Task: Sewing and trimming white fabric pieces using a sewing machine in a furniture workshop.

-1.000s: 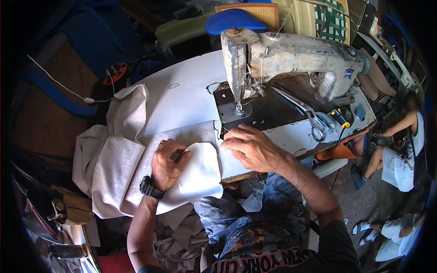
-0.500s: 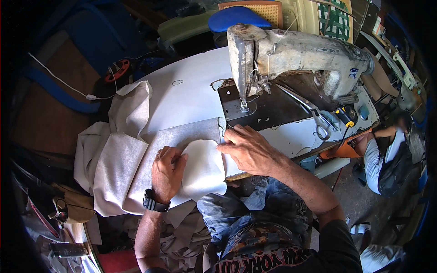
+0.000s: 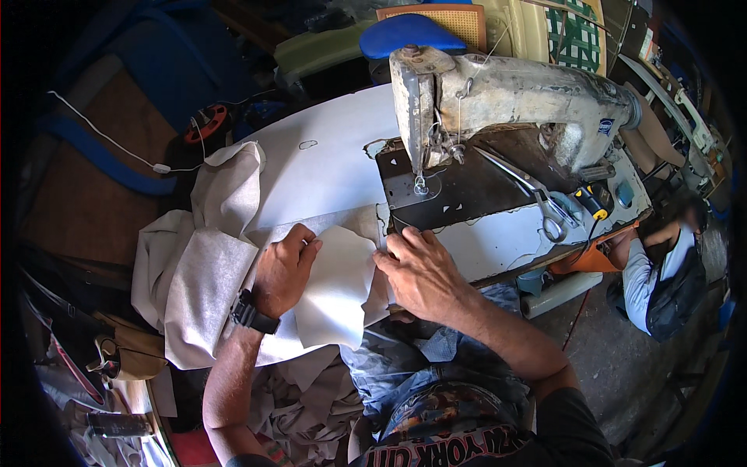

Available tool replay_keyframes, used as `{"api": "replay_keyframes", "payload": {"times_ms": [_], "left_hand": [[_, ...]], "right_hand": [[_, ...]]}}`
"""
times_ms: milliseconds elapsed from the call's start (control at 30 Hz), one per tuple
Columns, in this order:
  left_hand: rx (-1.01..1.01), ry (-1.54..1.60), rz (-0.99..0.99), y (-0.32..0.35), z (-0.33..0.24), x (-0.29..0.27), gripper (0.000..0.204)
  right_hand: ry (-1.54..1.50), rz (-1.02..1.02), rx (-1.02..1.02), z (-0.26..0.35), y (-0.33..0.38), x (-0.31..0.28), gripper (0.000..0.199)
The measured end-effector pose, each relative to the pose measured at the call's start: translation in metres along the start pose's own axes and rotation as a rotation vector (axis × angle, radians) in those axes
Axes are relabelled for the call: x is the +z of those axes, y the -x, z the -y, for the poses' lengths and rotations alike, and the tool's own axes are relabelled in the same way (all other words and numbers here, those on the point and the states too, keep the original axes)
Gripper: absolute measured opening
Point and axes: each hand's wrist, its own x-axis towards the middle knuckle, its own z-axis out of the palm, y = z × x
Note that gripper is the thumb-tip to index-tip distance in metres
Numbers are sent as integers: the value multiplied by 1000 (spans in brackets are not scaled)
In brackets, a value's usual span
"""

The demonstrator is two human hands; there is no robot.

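A white, smooth-faced piece of sheet material (image 3: 336,284) lies on top of a large beige fabric sheet (image 3: 206,292) at the near edge of the sewing table. My left hand (image 3: 286,268), with a black watch on its wrist, is closed at the upper left edge of the white piece, fingers curled and thumb against them. My right hand (image 3: 420,272) pinches the right edge of that piece between thumb and bent fingers. Just beyond it is the sewing machine (image 3: 529,92), its needle above the dark bed plate (image 3: 405,196).
Large scissors (image 3: 554,226) and a yellow-and-black tool (image 3: 593,201) rest on the table's right. A blue padded seat (image 3: 411,36) is behind the machine. Fabric scraps (image 3: 311,409) cover the floor below left. Another person (image 3: 657,272) sits at the right.
The white piece has shifted left and turned, showing more of its flat face and an uneven right edge. My left hand has moved slightly up; my right hand has moved slightly right.
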Motion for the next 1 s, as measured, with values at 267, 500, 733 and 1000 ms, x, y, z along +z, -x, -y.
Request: {"api": "replay_keyframes", "payload": {"times_ms": [267, 500, 733, 1000], "left_hand": [[65, -54, 79, -16, 12, 1, 19], [200, -135, 27, -53, 14, -2, 20], [462, -249, 178, -105, 14, 1, 23], [646, -323, 129, -122, 5, 9, 14]], "right_hand": [[160, -69, -79, 8, 2, 7, 39], [3, -1, -10, 14, -7, 5, 58], [83, -150, 47, 33, -13, 16, 59], [198, -167, 6, 31, -14, 31, 63]]}}
